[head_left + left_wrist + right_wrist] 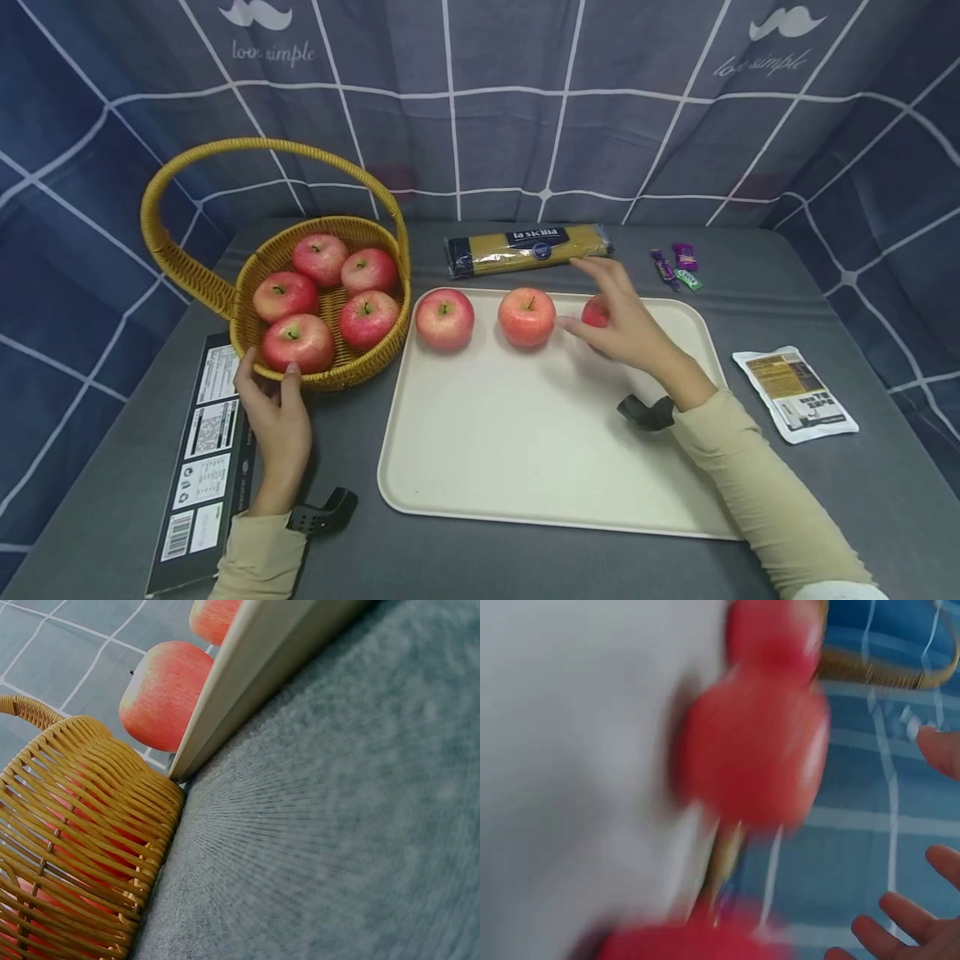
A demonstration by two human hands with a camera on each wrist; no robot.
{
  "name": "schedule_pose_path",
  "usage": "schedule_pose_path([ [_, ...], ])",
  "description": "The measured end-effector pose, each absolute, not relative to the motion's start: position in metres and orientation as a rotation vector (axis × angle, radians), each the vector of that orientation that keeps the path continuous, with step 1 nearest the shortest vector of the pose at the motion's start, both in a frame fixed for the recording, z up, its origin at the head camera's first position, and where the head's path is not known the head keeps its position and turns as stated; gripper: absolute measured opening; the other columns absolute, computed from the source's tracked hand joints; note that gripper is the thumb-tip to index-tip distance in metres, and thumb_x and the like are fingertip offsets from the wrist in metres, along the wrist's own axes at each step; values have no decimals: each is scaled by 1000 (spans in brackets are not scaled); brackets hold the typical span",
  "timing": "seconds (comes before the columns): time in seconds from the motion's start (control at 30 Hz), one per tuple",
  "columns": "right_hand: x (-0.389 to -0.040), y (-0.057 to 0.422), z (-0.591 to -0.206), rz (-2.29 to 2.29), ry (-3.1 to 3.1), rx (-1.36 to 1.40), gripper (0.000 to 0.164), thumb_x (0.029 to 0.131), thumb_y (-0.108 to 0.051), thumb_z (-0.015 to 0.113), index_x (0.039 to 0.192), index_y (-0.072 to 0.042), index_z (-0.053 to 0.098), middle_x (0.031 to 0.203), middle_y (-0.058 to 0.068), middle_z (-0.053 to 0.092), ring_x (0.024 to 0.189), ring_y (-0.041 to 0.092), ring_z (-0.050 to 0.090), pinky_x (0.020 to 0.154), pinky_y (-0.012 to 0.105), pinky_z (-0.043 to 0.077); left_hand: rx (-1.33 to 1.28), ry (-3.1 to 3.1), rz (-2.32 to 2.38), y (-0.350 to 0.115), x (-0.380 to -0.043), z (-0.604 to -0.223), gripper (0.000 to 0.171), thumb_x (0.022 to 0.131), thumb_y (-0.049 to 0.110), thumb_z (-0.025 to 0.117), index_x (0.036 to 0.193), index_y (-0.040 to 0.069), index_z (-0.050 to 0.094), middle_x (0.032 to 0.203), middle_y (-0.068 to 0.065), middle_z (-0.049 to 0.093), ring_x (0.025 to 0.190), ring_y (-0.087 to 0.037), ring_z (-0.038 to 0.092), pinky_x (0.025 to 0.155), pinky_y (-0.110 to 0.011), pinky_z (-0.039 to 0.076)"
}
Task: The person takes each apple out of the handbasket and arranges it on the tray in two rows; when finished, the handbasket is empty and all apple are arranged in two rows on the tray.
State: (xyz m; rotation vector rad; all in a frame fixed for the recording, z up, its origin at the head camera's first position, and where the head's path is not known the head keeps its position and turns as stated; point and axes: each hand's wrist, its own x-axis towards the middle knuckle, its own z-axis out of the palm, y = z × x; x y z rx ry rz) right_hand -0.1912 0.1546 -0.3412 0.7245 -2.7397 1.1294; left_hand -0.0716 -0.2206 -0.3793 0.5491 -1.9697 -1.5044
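On the left, a yellow wicker basket (352, 373) with a tall handle holds several red apples (297, 342). My left hand (279, 425) grips its near rim, the thumb over the edge and the fingers at the outer wall; that hand is out of the left wrist view. Three apples line the far edge of a cream tray (495, 450): a left apple (445, 319), a middle apple (527, 317) and a right apple (596, 312), partly hidden by my right hand (626, 325). Spread fingers (904, 919) of the right hand hold nothing in the blurred right wrist view.
Behind the tray lies a pack of spaghetti (531, 249). Several small wrapped candies (684, 257) are at the back right, and a white-and-brown pouch (797, 394) lies right of the tray. A black box (197, 467) with white labels lies beside the left forearm. Grid-patterned curtain (502, 142) surrounds the table.
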Motion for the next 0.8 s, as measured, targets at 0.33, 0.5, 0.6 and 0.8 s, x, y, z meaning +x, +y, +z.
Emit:
schedule_pose_path([
  [0.33,-200,9,-328,1250,-2620,1198,60,79,-40,66,131,-19,45,129,2,47,110,19,50,95,38,41,542,-1979,-1485,-233,-78,-399,53,91,20,47,139,14,25,142,-3,27,123,-15,34,100,-35,31],
  [0.5,-206,-55,-336,1203,-2606,1325,60,79,-40,65,131,-18,45,128,2,45,116,14,45,100,29,36,529,-1962,-1500,-235,-79,-398,54,91,19,48,139,12,25,142,-3,27,122,-15,34,99,-33,32],
  [0.6,-208,-81,-340,1000,-2730,1315,68,77,-48,64,135,-22,39,131,0,42,118,13,42,100,30,35,533,-1964,-1502,-234,-78,-396,54,91,18,47,139,9,24,142,-6,27,122,-17,35,99,-34,33],
  [0.8,-206,-105,-335,472,-2952,1267,78,73,-48,68,138,-23,33,132,8,42,112,24,46,94,39,39,531,-1978,-1500,-221,-71,-375,54,91,13,46,138,-1,24,141,-15,27,123,-22,34,99,-39,32],
])
